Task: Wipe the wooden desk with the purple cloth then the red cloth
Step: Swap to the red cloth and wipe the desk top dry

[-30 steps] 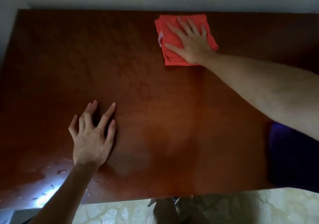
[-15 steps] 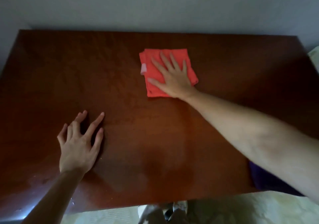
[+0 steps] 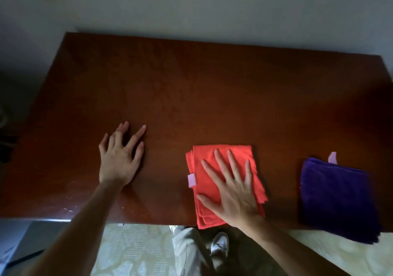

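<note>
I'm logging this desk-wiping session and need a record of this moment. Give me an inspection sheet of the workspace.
Surface: dark wooden desk, small pale specks near its front left edge.
Job's things: folded red cloth near the front edge; folded purple cloth at front right, overhanging the edge.
Clutter: nothing seen.
Grippers: right hand presses flat on the red cloth, fingers spread; left hand rests on bare wood, fingers straight.
Cables: nothing seen.
Surroundings: grey wall behind; pale patterned floor and the person's shoe below.
</note>
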### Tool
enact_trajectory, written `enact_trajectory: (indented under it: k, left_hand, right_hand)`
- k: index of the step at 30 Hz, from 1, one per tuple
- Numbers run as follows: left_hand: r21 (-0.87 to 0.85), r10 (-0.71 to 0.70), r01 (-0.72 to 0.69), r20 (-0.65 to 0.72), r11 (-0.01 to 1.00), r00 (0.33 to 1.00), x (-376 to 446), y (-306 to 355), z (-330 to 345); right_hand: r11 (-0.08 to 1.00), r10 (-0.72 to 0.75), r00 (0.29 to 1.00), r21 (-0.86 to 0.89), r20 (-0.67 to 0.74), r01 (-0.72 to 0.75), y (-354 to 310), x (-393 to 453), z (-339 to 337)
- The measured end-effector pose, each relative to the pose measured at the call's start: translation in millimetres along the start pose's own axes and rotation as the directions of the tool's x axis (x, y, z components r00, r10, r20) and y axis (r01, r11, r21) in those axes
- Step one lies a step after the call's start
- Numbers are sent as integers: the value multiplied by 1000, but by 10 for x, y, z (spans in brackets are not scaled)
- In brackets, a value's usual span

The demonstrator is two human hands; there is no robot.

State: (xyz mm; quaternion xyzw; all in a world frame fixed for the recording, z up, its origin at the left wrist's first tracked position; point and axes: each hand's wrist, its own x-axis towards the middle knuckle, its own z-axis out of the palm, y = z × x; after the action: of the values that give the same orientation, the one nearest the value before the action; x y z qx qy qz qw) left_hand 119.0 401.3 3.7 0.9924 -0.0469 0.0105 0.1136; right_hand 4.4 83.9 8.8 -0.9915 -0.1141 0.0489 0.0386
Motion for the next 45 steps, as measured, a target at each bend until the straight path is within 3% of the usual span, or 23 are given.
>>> enact_trajectory:
  k: [7,14,19,26,36,40,45]
  left_hand:
    - [0,15,-15,-38,1000,999,20,-40,31]
    - [-26,16,-17,-38,1000,999,39,-75,60]
    - [-16,27,-27,-13,1000,1000,60,-99,75]
    - [-53,62,-62,-15,997,998,178,-153,67]
    - [-132,85,-83,12,988,996,214,-182,49]
    - [-173,137,-133,10,976,991,209,-292,32]
    - [-193,161,-156,9,969,987,265,-384,-70]
  right_hand:
    - [996,-78,995,48,-61,81,77,1557,-113]
    - [994,32,996,106,-79,-24,118,3694,-378]
    - [991,75,994,117,-74,-66,120,4205,-432]
    - [993,70,996,94,-46,-66,-44,3665,-419]
    - [994,106,994,25,-25,-105,-1434,276,27]
    - [983,180,984,17,-6,-180,-1619,110,58]
    - [989,144,989,31,-23,-143,-1496,498,48]
